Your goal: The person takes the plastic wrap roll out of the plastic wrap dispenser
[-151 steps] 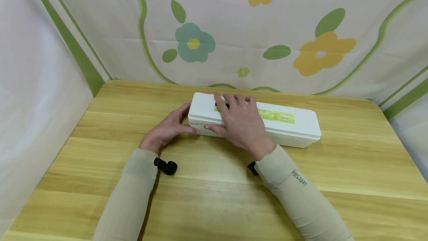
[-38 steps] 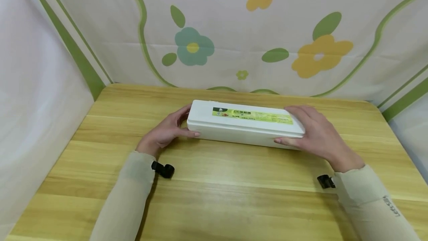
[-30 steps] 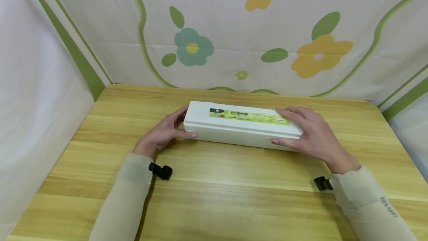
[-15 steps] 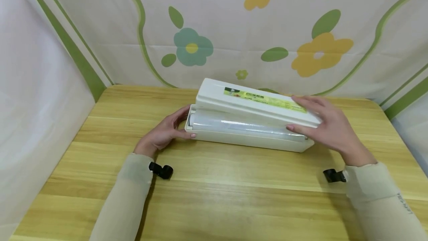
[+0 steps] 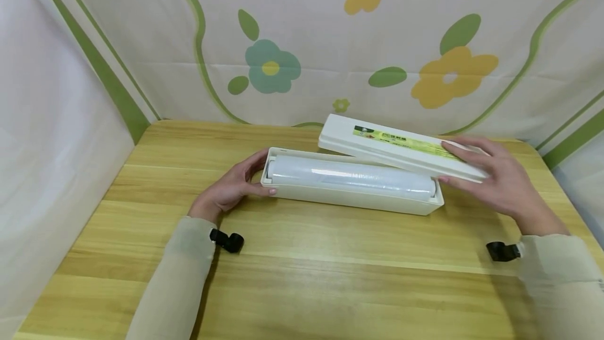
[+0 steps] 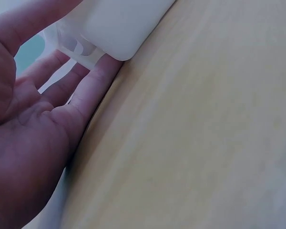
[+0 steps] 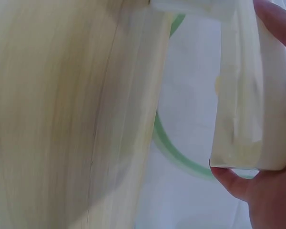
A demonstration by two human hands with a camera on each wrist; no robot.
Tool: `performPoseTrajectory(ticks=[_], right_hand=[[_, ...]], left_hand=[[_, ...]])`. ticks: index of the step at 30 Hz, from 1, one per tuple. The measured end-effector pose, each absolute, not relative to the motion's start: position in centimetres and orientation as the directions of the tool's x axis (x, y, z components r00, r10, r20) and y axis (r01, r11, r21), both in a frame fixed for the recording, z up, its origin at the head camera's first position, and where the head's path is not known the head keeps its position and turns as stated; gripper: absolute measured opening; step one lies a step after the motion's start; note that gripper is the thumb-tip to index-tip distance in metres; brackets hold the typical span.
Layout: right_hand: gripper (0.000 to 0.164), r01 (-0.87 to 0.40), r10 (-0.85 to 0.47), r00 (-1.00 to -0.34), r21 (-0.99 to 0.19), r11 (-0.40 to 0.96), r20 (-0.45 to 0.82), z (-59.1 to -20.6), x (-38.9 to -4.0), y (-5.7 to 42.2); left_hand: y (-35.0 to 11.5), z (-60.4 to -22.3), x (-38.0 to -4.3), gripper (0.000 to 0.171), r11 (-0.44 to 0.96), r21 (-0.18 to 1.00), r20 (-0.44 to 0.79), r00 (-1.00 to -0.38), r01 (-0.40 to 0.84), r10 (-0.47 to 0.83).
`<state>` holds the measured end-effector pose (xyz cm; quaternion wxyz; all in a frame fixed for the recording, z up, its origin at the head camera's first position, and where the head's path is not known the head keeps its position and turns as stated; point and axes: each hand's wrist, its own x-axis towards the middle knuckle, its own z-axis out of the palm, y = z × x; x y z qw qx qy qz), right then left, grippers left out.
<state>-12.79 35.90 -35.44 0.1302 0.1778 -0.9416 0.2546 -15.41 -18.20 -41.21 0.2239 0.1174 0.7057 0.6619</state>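
Note:
A long cream plastic box [image 5: 349, 199] sits uncovered on the table, with a clear, shiny roll of cling film [image 5: 349, 174] lying in it. My left hand [image 5: 231, 189] holds the box's left end, thumb along the front and fingers behind. In the left wrist view those fingers touch the box end [image 6: 119, 31]. Up off the box, my right hand [image 5: 507, 185] grips the right end of the white lid [image 5: 401, 146], which bears a yellow-green label. The lid is tilted behind and right of the box. The right wrist view shows the lid's hollow underside [image 7: 248, 105].
Both stand on a light wooden table [image 5: 302, 272]. Behind it hangs a white cloth [image 5: 321, 35] printed with flowers and leaves, close to the table's back edge. Similar cloth covers the left and right sides.
The right hand, first on top of the closed box, moved to its right end, then lifted the lid off and carried it rightward, uncovering the roll. The left hand stayed at the left end.

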Motion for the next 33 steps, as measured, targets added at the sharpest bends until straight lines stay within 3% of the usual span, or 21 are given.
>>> performPoseTrajectory(ticks=[8, 15, 28, 33], right_hand=[[0.087, -0.443, -0.337, -0.885, -0.364, 0.819, 0.321, -34.7, -13.1, 37.4], [0.084, -0.39, -0.328, -0.918, -0.366, 0.845, 0.222, -33.9, -13.1, 37.4], [0.084, -0.363, -0.232, -0.908, -0.376, 0.853, 0.349, -35.6, -13.0, 40.8], [0.078, -0.372, -0.271, -0.899, -0.273, 0.887, 0.343, -35.9, -13.0, 42.9]], left_hand=[[-18.3, -41.2, -15.5, 0.102, 0.113, 0.986, -0.16, -0.876, -0.121, 0.454], [-18.3, -41.4, -15.5, 0.101, 0.111, 0.988, -0.146, -0.878, -0.107, 0.457], [-18.4, -41.2, -15.4, 0.1, 0.121, 0.986, -0.154, -0.879, -0.111, 0.452], [-18.5, -41.2, -15.4, 0.1, 0.12, 0.986, -0.155, -0.874, -0.112, 0.461]])
